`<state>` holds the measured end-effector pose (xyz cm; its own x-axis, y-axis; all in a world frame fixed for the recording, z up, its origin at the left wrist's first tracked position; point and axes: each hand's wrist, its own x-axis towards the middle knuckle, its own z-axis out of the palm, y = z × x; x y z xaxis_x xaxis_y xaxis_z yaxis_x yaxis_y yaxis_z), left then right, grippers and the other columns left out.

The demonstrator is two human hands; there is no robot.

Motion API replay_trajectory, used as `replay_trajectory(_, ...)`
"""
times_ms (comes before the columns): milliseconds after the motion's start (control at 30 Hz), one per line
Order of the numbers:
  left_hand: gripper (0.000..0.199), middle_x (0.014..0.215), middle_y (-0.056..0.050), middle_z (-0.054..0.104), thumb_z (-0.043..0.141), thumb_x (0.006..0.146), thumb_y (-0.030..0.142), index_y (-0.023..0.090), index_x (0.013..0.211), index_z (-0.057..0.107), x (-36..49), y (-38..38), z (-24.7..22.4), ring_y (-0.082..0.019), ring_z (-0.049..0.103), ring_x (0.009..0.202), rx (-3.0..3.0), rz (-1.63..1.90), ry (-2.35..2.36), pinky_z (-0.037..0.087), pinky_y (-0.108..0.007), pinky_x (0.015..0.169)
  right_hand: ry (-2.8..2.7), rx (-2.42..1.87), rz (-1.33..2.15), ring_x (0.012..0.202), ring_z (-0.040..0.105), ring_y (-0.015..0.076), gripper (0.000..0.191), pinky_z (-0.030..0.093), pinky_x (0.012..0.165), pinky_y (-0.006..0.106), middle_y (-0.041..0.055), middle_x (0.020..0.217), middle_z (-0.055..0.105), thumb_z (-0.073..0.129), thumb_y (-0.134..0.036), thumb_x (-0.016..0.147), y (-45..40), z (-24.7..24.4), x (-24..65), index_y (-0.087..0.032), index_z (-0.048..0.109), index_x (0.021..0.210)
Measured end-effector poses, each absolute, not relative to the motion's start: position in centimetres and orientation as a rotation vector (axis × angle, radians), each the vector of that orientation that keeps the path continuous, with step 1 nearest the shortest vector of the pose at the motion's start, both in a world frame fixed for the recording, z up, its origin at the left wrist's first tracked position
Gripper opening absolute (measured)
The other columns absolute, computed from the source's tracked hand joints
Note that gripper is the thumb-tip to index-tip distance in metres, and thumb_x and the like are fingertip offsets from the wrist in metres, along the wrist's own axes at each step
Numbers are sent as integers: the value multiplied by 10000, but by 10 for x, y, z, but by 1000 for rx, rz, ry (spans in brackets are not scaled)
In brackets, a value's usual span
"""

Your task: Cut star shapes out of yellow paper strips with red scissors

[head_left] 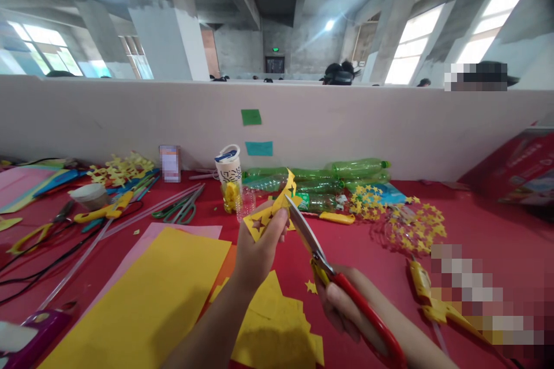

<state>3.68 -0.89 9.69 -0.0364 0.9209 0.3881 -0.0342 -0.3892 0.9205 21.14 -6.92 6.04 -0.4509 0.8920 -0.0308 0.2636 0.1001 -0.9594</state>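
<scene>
My left hand [255, 253] pinches a piece of yellow craft sheet [279, 202] with star-shaped holes in it; whether it is paper or foam I cannot tell. In my right hand [346, 302] is a pair of red-handled scissors [308, 235], its blades pointing up and left. The blade tips meet the edge of the yellow piece, just above my left thumb. A small yellow star [310, 287] lies on the red table below the scissors. Under my forearms are stacked yellow pieces [272, 328] and a large yellow sheet [168, 282].
Green plastic bottles [359, 168] lie along the white partition [130, 120] beside a white cup [228, 168]. Yellow stars [422, 224] are heaped at right, near a yellow glue gun [426, 294]. Left are another glue gun [121, 205], green scissors [179, 210] and cables.
</scene>
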Motion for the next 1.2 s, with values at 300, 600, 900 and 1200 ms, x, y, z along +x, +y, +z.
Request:
replay_trajectory(300, 280, 506, 33, 466, 509, 847, 234, 179, 574, 481, 35, -7, 95, -91, 460, 490, 1476, 1520, 974, 390, -219, 487, -1770, -1132, 1364, 418, 392, 60, 515, 306, 391, 166, -27, 540, 462, 398, -634, 904, -69, 59, 211, -186, 431, 650)
replay_trajectory(600, 275, 505, 28, 473, 514, 842, 237, 180, 575, 483, 37, -7, 96, -97, 459, 493, 1444, 1510, 985, 394, -224, 486, -1673, -1199, 1408, 339, 349, 41, 602, 244, 336, 156, -58, 427, 414, 350, -750, 835, -71, 63, 203, -198, 404, 601)
replay_trajectory(900, 260, 492, 25, 472, 517, 826, 222, 187, 570, 490, 37, -9, 98, -107, 465, 483, 1419, 1530, 994, 399, -230, 468, -1677, -1273, 1379, 319, 345, 46, 599, 223, 322, 156, -59, 397, 415, 362, -739, 836, -70, 67, 204, -199, 409, 578)
replay_trajectory(1200, 310, 476, 18, 476, 572, 799, 254, 182, 505, 502, 35, -2, 95, -105, 462, 459, 1292, 1575, 938, 394, -247, 461, -1697, -1280, 1390, 317, 347, 54, 597, 221, 314, 172, -52, 426, 434, 353, -774, 806, -68, 64, 205, -215, 387, 600)
